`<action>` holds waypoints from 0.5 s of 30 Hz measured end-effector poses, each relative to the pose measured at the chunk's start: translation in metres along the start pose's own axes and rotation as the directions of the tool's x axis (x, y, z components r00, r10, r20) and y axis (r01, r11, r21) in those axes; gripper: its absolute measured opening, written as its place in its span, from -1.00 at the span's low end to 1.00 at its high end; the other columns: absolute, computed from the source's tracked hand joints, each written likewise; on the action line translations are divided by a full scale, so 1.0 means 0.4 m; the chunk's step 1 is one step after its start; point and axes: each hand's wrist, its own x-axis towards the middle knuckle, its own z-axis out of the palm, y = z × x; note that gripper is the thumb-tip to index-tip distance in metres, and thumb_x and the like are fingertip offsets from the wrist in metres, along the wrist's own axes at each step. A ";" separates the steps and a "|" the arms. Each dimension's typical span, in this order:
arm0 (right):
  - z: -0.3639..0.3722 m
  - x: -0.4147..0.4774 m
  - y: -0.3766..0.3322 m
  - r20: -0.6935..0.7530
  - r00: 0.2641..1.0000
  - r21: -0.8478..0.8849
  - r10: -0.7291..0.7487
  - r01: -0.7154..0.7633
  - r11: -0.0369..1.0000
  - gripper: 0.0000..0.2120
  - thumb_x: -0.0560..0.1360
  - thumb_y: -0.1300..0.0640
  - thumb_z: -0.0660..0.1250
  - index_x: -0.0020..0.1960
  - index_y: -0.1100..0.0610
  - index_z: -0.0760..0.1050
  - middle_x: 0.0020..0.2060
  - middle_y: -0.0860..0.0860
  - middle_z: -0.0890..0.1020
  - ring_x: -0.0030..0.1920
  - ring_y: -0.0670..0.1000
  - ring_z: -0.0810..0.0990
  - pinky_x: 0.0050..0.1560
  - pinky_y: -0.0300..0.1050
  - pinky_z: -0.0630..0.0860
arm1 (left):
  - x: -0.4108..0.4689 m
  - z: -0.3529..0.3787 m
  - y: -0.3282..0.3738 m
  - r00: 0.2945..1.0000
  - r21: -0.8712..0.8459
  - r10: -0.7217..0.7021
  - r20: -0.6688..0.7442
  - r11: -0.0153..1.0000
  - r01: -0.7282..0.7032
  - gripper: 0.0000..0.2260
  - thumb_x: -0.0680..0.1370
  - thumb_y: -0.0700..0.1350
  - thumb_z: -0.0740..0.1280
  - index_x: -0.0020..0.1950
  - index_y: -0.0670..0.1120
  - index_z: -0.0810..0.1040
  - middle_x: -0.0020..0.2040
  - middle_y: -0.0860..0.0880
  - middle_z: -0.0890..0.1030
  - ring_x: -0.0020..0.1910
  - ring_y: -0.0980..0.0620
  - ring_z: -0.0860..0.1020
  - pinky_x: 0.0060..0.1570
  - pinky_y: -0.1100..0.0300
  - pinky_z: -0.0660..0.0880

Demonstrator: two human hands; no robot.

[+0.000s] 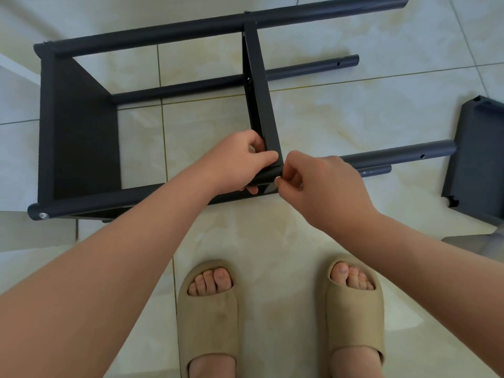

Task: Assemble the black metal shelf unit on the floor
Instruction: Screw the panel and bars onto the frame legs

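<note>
1: Two hands in shot. Where are yours on the shelf unit (177, 88)?
2: Unit lies on its side on the tiled floor (354, 110). End panel (79, 126) is toward the floor's left edge, and the poles run off to the right. Your left hand (240, 159) grips the near corner of the middle shelf (259, 85). The thumb lies over its edge, and the fingers curl under where it meets the near pole (109, 201).
1: And the right?
2: Your right hand (324, 184) is just right of the left one, at the same joint. Fingers are curled in narrow, with thumb and forefinger tips pinched together against the near pole. Can't tell what's in the pinch, it's too small.
1: Hands touching?
2: Close, with the shelf corner between them. Contact unclear.
1: Other parts?
2: Loose panel (477, 165), dark, lies at the floor's right edge. It's apart from the frame, just past the open pole ends. Silver screw head (42, 215) sits in the near pole's left end. Your feet are in beige slippers (210, 309) at the floor's near edge, toes toward the frame.
</note>
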 end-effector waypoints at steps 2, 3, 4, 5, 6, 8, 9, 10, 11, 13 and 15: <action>0.002 -0.013 0.010 0.010 0.997 -0.081 -0.080 0.080 0.993 -0.79 0.62 -0.08 0.28 -0.04 0.07 0.46 -0.22 -0.05 0.63 -0.20 0.11 0.58 -0.23 0.00 0.50 | -0.010 0.014 -0.003 0.996 0.120 0.019 -0.090 0.993 -0.008 -0.77 0.58 0.18 0.28 0.03 0.04 0.43 -0.21 0.06 0.68 -0.27 0.06 0.65 -0.15 0.04 0.55; 0.004 -0.023 0.017 0.012 0.994 -0.084 -0.113 0.113 0.990 -0.76 0.62 -0.10 0.28 0.00 0.08 0.48 -0.18 -0.05 0.64 -0.17 0.10 0.59 -0.24 0.02 0.51 | -0.015 0.020 -0.005 0.989 0.173 0.021 -0.143 0.985 0.004 -0.73 0.57 0.23 0.25 0.07 0.06 0.41 -0.15 0.10 0.65 -0.19 0.09 0.63 -0.07 0.01 0.54; 0.004 -0.037 0.025 0.008 0.989 -0.069 -0.146 0.146 0.987 -0.75 0.61 -0.10 0.29 0.04 0.09 0.51 -0.13 -0.05 0.64 -0.13 0.09 0.60 -0.24 0.02 0.52 | -0.020 0.025 -0.004 0.979 0.201 0.029 -0.203 0.979 0.013 -0.71 0.57 0.26 0.21 0.11 0.07 0.39 -0.11 0.14 0.61 -0.12 0.10 0.59 -0.02 -0.02 0.54; 0.002 -0.056 0.036 0.002 0.984 -0.054 -0.179 0.179 0.982 -0.74 0.60 -0.10 0.30 0.09 0.10 0.53 -0.07 -0.03 0.64 -0.08 0.08 0.60 -0.24 0.02 0.53 | -0.025 0.030 -0.001 0.962 0.201 0.047 -0.268 0.980 0.008 -0.71 0.59 0.25 0.19 0.14 0.07 0.38 -0.08 0.15 0.56 -0.09 0.12 0.56 0.01 -0.03 0.53; -0.001 -0.078 0.050 -0.009 0.979 -0.046 -0.204 0.204 0.978 -0.72 0.59 -0.08 0.33 0.15 0.11 0.56 -0.02 -0.02 0.64 -0.03 0.08 0.60 -0.22 0.01 0.56 | -0.030 0.035 0.005 0.937 0.191 0.081 -0.341 0.981 -0.015 -0.73 0.61 0.21 0.19 0.16 0.05 0.38 -0.07 0.15 0.53 -0.08 0.11 0.53 0.01 -0.04 0.54; -0.011 -0.128 0.088 -0.069 0.973 -0.032 -0.220 0.218 0.975 -0.66 0.56 -0.01 0.39 0.25 0.16 0.58 0.08 0.04 0.65 0.06 0.12 0.62 -0.08 0.00 0.60 | -0.043 0.051 0.025 0.855 0.236 0.211 -0.473 0.966 -0.108 -0.77 0.62 0.12 0.22 0.17 0.00 0.42 -0.04 0.11 0.51 -0.03 0.05 0.50 0.01 0.00 0.53; -0.018 -0.152 0.112 -0.102 0.972 -0.029 -0.214 0.212 0.977 -0.63 0.56 0.02 0.40 0.29 0.18 0.57 0.14 0.06 0.65 0.14 0.13 0.61 0.05 0.03 0.59 | -0.051 0.064 0.039 0.811 0.293 0.297 -0.504 0.942 -0.162 -0.78 0.62 0.08 0.24 0.17 -0.02 0.44 -0.02 0.08 0.51 0.00 0.03 0.47 0.01 0.02 0.51; -0.027 -0.178 0.140 -0.125 0.973 -0.032 -0.197 0.194 0.980 -0.61 0.56 0.03 0.39 0.32 0.19 0.56 0.21 0.07 0.63 0.23 0.14 0.59 0.17 0.07 0.56 | -0.061 0.082 0.057 0.777 0.345 0.376 -0.504 0.913 -0.218 -0.79 0.62 0.05 0.25 0.17 -0.04 0.46 0.00 0.07 0.50 0.02 0.03 0.45 0.01 0.04 0.49; -0.038 -0.205 0.170 -0.143 0.976 -0.037 -0.166 0.163 0.986 -0.59 0.57 0.03 0.38 0.35 0.18 0.55 0.27 0.07 0.60 0.31 0.15 0.55 0.28 0.12 0.51 | -0.072 0.104 0.078 0.760 0.375 0.440 -0.479 0.885 -0.276 -0.80 0.61 0.02 0.26 0.16 -0.05 0.47 0.01 0.06 0.49 0.02 0.04 0.44 -0.01 0.07 0.48; -0.062 -0.261 0.232 -0.171 0.982 -0.052 -0.083 0.075 0.996 -0.56 0.58 0.00 0.34 0.40 0.16 0.51 0.36 0.08 0.55 0.43 0.19 0.46 0.40 0.21 0.39 | -0.095 0.156 0.124 0.763 0.376 0.527 -0.374 0.838 -0.395 -0.84 0.61 -0.01 0.27 0.14 -0.03 0.49 0.00 0.08 0.48 -0.02 0.08 0.44 -0.06 0.17 0.45; -0.083 -0.322 0.294 -0.177 0.984 -0.090 0.009 -0.025 0.996 -0.56 0.62 -0.02 0.28 0.45 0.13 0.48 0.42 0.10 0.50 0.50 0.23 0.36 0.47 0.29 0.28 | -0.115 0.217 0.167 0.822 0.298 0.532 -0.203 0.833 -0.466 -0.89 0.61 0.00 0.28 0.10 0.02 0.48 -0.03 0.13 0.48 -0.07 0.17 0.46 -0.11 0.26 0.42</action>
